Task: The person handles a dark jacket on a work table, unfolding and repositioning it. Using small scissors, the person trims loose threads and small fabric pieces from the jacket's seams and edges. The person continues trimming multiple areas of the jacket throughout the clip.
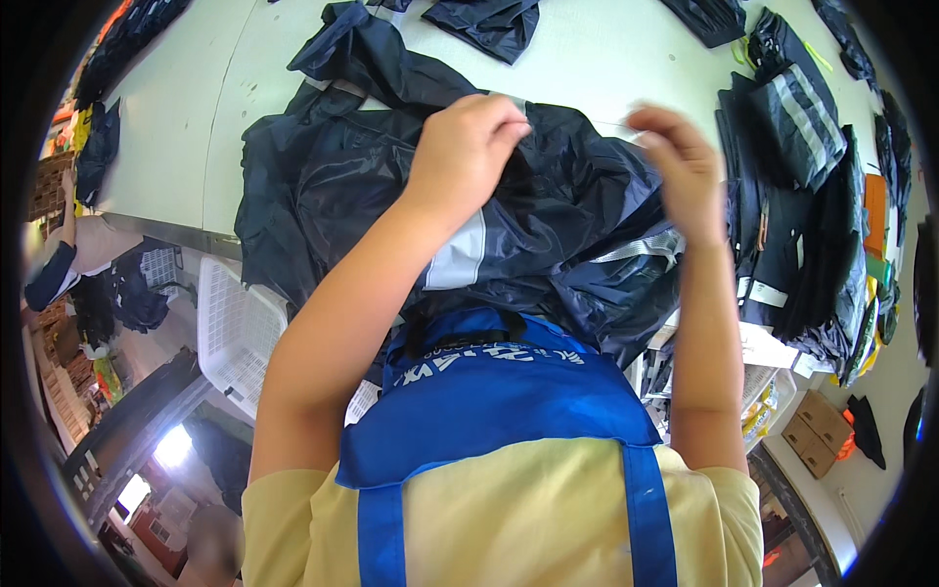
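A dark, shiny jacket-like garment point(333, 186) lies rumpled over the near edge of the table, with silvery-grey reflective strips on it. Above its middle, my left hand point(465, 147) is closed, thumb and fingertips pressed together; anything between them is too small to make out. My right hand point(685, 166) is raised over the garment's right side, slightly blurred, with its curled fingers and thumb apart and nothing visible between them. Part of the garment hangs down against my blue apron point(499, 391).
The pale table point(196, 127) holds more dark garments at its far side. Folded dark garments point(782, 186) are stacked at the right. A white plastic basket point(235, 328) stands below the table edge at left. Cardboard boxes point(817, 430) are low at right. Another person's arm point(64, 230) shows at far left.
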`<state>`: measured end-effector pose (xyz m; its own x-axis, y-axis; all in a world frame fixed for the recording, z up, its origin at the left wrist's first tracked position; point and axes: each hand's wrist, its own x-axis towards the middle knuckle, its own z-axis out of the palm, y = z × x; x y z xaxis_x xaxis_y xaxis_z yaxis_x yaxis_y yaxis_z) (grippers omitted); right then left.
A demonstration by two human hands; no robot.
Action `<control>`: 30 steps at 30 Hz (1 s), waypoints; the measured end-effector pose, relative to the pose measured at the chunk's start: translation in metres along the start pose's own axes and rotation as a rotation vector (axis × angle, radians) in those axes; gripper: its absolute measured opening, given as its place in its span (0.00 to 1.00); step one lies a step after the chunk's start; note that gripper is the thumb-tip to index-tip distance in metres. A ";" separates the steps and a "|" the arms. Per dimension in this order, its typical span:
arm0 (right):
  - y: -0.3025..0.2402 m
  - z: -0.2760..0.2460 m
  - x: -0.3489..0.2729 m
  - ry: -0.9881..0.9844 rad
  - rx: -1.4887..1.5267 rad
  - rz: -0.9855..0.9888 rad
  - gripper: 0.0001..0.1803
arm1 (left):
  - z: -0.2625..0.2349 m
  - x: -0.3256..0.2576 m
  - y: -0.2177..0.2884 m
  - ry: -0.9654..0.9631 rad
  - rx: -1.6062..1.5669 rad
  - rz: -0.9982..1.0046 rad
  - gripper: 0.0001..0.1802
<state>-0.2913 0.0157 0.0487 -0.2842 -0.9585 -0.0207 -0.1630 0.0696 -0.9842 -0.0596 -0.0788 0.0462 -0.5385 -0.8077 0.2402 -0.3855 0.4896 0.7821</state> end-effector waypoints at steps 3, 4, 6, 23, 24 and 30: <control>0.069 -0.124 0.007 0.459 -0.630 -0.146 0.23 | -0.007 -0.006 -0.002 -0.010 -0.360 -0.406 0.06; 0.101 -0.176 -0.011 0.631 -1.084 0.128 0.32 | -0.008 -0.007 -0.003 0.008 -0.470 -0.447 0.07; 0.132 -0.217 -0.038 0.781 -1.280 0.891 0.41 | -0.010 -0.011 -0.007 0.047 -0.646 -0.492 0.06; -0.011 0.013 -0.022 0.100 -0.456 -0.179 0.17 | -0.016 -0.022 0.001 0.113 -0.805 -0.429 0.06; -0.033 0.032 -0.016 -0.044 -0.570 -0.081 0.17 | -0.016 -0.021 0.000 0.123 -0.808 -0.438 0.06; -0.016 0.069 -0.012 -0.040 -0.630 -0.250 0.15 | -0.016 -0.019 -0.003 0.088 -0.829 -0.415 0.06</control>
<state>-0.2199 0.0073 0.0531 -0.1333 -0.9753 0.1762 -0.7420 -0.0196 -0.6701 -0.0364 -0.0702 0.0480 -0.4058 -0.9040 -0.1342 0.1419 -0.2074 0.9679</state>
